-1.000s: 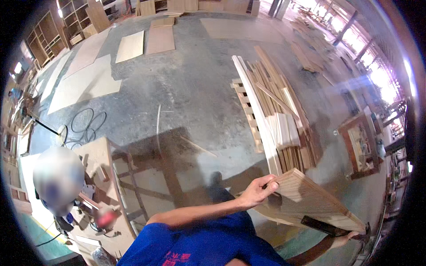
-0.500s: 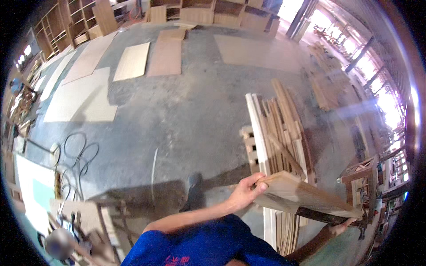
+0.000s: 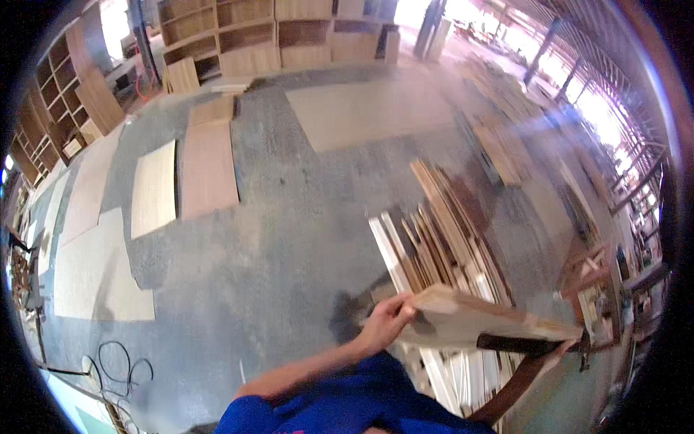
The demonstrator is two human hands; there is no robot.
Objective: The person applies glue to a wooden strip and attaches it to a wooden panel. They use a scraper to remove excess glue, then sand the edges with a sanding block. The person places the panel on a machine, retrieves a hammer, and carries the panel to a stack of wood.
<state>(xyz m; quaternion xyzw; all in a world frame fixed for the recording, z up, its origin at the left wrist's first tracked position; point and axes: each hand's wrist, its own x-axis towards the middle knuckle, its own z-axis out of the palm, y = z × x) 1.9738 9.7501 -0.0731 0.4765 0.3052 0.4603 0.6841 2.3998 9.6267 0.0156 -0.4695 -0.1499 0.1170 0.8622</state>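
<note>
A pale wooden board is held between my two hands in front of me, to the right of my body. My left hand is closed on its left end, with the thumb on the near side. At the right end, my right hand grips the board from below, its fingers partly hidden. A dark patch runs along the near face of the board close to that hand. Directly beneath and beyond the board lies a stack of long wooden strips, partly covered by it.
Flat wooden sheets lie on the grey floor at left and ahead. Open wooden cabinets line the far side. A looped black cable lies lower left. A wooden frame stands right, with more planks farther off.
My view has shifted forward and tipped up, so the cabinets show more fully and the workbench at lower left has mostly left view. The board stays in both hands, over the strips.
</note>
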